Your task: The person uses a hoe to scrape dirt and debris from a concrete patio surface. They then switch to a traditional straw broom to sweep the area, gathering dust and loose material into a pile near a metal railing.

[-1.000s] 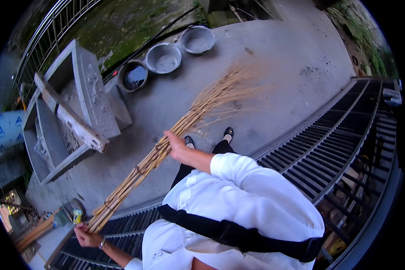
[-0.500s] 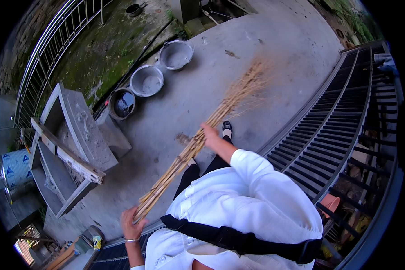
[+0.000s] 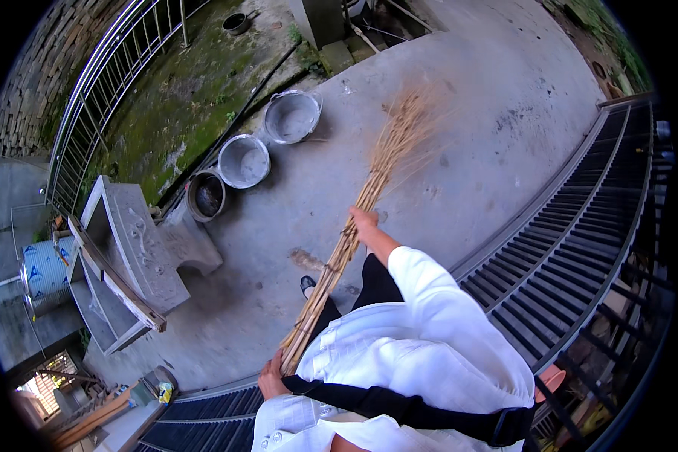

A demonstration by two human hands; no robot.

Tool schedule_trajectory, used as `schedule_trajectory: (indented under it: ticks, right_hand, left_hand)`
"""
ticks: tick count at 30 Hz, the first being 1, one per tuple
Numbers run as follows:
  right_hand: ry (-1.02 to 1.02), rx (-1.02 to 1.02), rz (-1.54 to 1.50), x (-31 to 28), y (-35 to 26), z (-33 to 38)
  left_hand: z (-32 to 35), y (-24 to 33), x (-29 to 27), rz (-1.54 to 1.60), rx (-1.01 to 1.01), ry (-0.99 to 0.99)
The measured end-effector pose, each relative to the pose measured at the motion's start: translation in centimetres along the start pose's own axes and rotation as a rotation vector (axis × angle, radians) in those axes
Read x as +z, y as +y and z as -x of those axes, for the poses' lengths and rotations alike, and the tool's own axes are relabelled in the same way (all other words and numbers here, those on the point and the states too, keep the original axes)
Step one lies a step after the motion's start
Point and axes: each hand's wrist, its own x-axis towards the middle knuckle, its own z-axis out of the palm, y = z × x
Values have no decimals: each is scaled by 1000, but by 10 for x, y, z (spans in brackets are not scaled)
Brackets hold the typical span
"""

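Note:
A long broom (image 3: pixel 341 252) of bundled tan stalks slants across the view, its lower end by my waist and its bushy, motion-blurred head (image 3: pixel 407 124) farther out over the concrete floor (image 3: pixel 474 143). My left hand (image 3: pixel 272 376) is closed round the butt end of the stalks, close against my body. Farther up the bundle, near its middle, my right hand (image 3: pixel 365 221) grips it with the arm stretched forward. Whether the tips touch the floor is hard to tell from the blur. One dark shoe (image 3: pixel 307 284) shows left of the stalks.
Three basins stand in a row at left: a dark one (image 3: pixel 206 195), a grey one (image 3: pixel 244 161) and another with a handle (image 3: pixel 293 117). A concrete sink (image 3: pixel 147 245) stands nearer. Black slatted railings (image 3: pixel 550 248) curve along the right; mossy ground (image 3: pixel 181 98) lies beyond the basins.
The broom has swung to a steeper angle, its head shifting slightly left. My left hand has moved right and in toward my waist. The view has shifted, and my feet have stepped.

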Motion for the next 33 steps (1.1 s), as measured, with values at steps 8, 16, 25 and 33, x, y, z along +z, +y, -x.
schedule_trajectory:
  ticks: [8, 16, 25, 33]
  right_hand:
    - [-319, 83, 24, -14, -4, 97]
    - [-330, 164, -102, 5, 27, -21]
    - [-271, 25, -75, -4, -85, 4]
    - [-320, 129, -72, 4, -8, -25]
  left_hand:
    - [44, 16, -24, -112, -242, -561]
    - [16, 41, -7, -31, -62, -399]
    - [-21, 91, -15, -92, -86, -305]
    - [-12, 67, -1, 154, 19, -372]
